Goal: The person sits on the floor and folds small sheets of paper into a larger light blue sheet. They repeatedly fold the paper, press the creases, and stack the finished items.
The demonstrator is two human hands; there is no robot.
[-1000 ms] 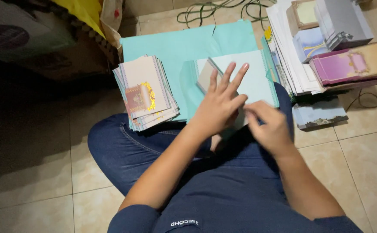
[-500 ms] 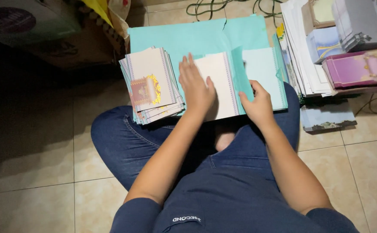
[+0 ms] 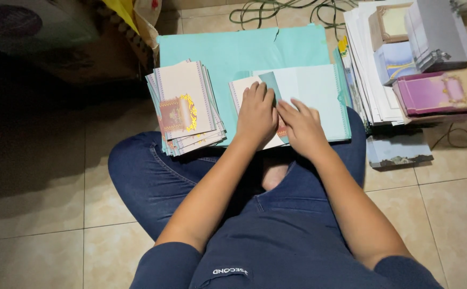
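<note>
Head view: the person sits cross-legged on a tiled floor [image 3: 41, 214] in dark blue jeans, with a large teal sheet [image 3: 233, 51] spread across the knees and the floor ahead. On the near edge of that sheet lies a folded card [image 3: 308, 88], pale blue-white on its open right leaf, with a darker teal flap at the fold and a cream leaf showing at the left. The left hand [image 3: 256, 115] rests flat on the cream leaf, fingers pressed together and extended. The right hand [image 3: 302, 127] lies just beside it on the fold, fingers slightly spread and pressing down; neither hand pinches anything. At the sheet's left edge sits a fanned stack of cards [image 3: 185, 107], cream with a gold and red emblem. Right of the sheet, piles of paper and boxes [image 3: 404, 59] stand on the floor.
</note>
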